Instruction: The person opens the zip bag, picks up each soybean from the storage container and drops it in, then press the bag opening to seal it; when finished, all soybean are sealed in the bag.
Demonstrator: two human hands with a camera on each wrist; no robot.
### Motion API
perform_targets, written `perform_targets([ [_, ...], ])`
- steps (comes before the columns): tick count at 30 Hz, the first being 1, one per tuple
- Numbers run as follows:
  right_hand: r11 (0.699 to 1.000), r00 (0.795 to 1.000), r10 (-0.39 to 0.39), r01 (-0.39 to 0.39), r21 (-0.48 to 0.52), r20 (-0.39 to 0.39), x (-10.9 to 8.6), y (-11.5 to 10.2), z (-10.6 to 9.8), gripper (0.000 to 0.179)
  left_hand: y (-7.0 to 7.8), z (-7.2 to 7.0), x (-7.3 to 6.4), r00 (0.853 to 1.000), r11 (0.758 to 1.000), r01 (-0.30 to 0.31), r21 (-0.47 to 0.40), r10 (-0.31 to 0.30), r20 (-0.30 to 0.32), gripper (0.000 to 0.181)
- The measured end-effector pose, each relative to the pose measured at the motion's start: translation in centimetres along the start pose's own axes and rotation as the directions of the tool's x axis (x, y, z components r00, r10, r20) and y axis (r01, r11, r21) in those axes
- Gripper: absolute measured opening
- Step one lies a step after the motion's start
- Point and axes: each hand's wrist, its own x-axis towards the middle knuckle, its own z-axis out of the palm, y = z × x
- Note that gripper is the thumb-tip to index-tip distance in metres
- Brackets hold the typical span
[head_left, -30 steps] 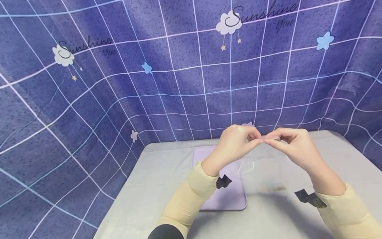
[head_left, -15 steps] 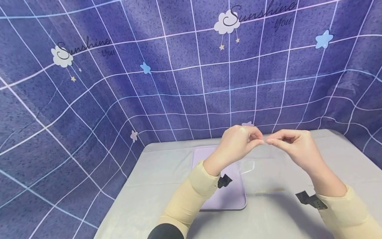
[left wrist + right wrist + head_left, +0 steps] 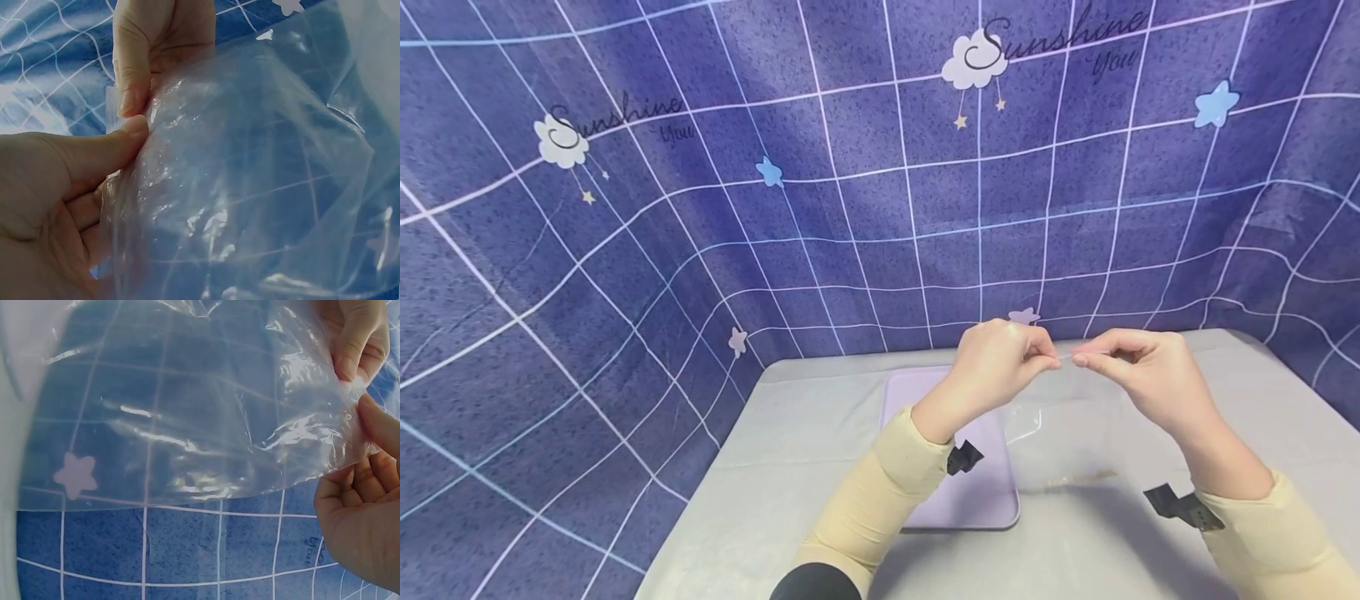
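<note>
A clear plastic bag (image 3: 250,162) hangs from both hands, wrinkled and see-through; in the head view it barely shows over the table. My left hand (image 3: 988,371) pinches its top edge between thumb and fingers. Close beside it, my right hand (image 3: 1150,379) pinches the same edge, a small gap between the fingertips. A thin ridged strip (image 3: 112,219) runs along the gripped edge in the left wrist view. The bag (image 3: 187,419) spreads away from the hands in the right wrist view. A narrow tan streak (image 3: 1082,478) shows low down near it; I cannot tell what it is.
A lavender tray (image 3: 977,492) lies on the grey-white table cover (image 3: 805,442), partly behind the left forearm. Behind and to the sides hangs a blue-purple cloth (image 3: 865,208) with grid lines, stars and clouds.
The hands have drawn slightly apart along the bag's edge, opening a small gap between the fingertips. The bag has shifted a little. The tray has stayed in place.
</note>
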Motion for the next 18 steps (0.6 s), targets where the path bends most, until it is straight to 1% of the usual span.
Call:
perform_targets([
  [3,0.999,0.999,-0.034,0.034,0.013,-0.003,-0.08,0.16,0.14,0.015,-0.04,0.12,-0.08,1.000,1.000,-0.022,0.013,0.022,-0.016,0.009],
  [6,0.998,0.999,-0.048,0.047,0.048,0.018,-0.08,0.20,0.16,0.016,-0.09,0.18,-0.12,1.000,0.999,-0.021,0.025,0.022,-0.018,0.010],
  [9,0.996,0.998,-0.030,0.026,0.082,0.052,-0.04,0.02,0.17,0.016,-0.06,0.19,-0.07,1.000,0.999,-0.006,0.033,0.006,0.002,0.011],
  [12,0.995,0.997,-0.024,0.017,0.093,0.075,0.03,-0.04,0.23,0.016,0.06,0.16,-0.03,0.999,0.999,0.009,0.040,-0.010,0.030,0.011],
  [14,0.996,0.997,-0.032,0.025,0.086,0.077,0.06,-0.02,0.30,0.015,0.13,0.20,-0.03,0.999,0.999,0.013,0.039,-0.015,0.042,0.011],
  [18,0.996,0.997,-0.060,0.056,0.070,0.058,0.08,0.10,0.42,0.017,0.19,0.25,-0.03,0.999,0.999,0.016,0.041,-0.018,0.045,0.012],
])
